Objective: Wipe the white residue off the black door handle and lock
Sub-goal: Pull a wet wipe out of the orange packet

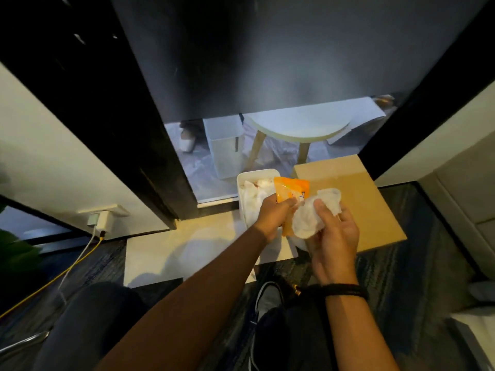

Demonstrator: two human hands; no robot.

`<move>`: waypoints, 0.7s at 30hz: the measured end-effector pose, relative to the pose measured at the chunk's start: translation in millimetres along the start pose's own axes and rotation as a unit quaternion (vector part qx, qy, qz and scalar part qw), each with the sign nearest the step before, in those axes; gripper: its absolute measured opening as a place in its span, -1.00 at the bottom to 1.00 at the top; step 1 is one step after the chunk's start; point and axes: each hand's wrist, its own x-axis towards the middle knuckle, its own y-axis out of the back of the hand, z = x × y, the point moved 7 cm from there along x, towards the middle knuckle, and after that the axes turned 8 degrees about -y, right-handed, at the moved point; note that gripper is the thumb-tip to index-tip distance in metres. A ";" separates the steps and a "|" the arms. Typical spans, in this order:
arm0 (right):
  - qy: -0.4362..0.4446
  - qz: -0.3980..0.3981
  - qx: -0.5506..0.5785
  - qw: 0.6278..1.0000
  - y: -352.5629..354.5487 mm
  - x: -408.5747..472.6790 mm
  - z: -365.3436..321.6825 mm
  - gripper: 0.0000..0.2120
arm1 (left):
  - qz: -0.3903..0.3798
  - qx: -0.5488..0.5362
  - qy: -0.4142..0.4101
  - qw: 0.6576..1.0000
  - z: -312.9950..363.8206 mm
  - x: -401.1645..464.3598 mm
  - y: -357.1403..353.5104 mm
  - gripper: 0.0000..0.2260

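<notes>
Fingers (pixel 325 210) around white wipe (pixel 310 215), mid-air.

Dark glass door (pixel 267 49) far centre, cream walls (pixel 53 156) left and right, dark carpet (pixel 401 263) near, round stool (pixel 297 124) beyond glass, wall socket (pixel 103 219) left

Wipe (pixel 316 212): soft white cloth or paper, crumpled, matt; pack (pixel 292 191) beside it is orange plastic film, glossy and creased. Bin (pixel 257 174) is smooth white plastic, holding crumpled white tissues (pixel 251 196); box (pixel 356 188) is plain brown cardboard, matt; stool (pixel 297 124) has a smooth pale top on light wood legs. Door (pixel 267 54) is dark frosted glass with a hazy sheen, frame (pixel 88 89) black and matt, floor (pixel 401 263) dark rough carpet, with a smooth pale tile (pixel 187 253) at the threshold; cable (pixel 67 271) is yellow and glossy.
</notes>
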 end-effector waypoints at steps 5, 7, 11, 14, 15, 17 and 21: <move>0.020 0.050 0.000 0.999 40.2 20.3 -16.2 -0.69 | -0.005 0.047 -0.039 0.998 -3.3 57.2 -60.1 -0.78; 0.023 0.061 0.007 0.998 50.7 25.6 -20.3 -0.76 | -0.009 0.068 -0.048 0.996 -10.5 76.3 -76.9 -0.65; 0.014 0.077 0.021 0.997 68.3 33.2 -22.5 -0.78 | -0.028 0.118 -0.041 0.992 -30.9 106.3 -99.2 -0.69; 0.009 0.076 0.021 0.997 78.5 38.0 -24.9 -0.81 | -0.053 0.100 -0.025 0.993 -44.6 121.7 -107.2 -0.27; 0.006 0.076 0.025 0.997 81.5 39.6 -25.4 -0.82 | -0.056 0.114 -0.019 0.992 -48.8 125.4 -107.8 -0.12; -0.002 0.078 0.035 0.996 87.2 43.5 -24.5 -0.83 | -0.064 0.159 -0.021 0.985 -53.5 130.0 -109.2 0.03; -0.007 0.098 0.032 0.995 91.0 47.0 -22.6 -0.68 | -0.054 0.242 -0.067 0.966 -44.9 130.8 -113.4 0.01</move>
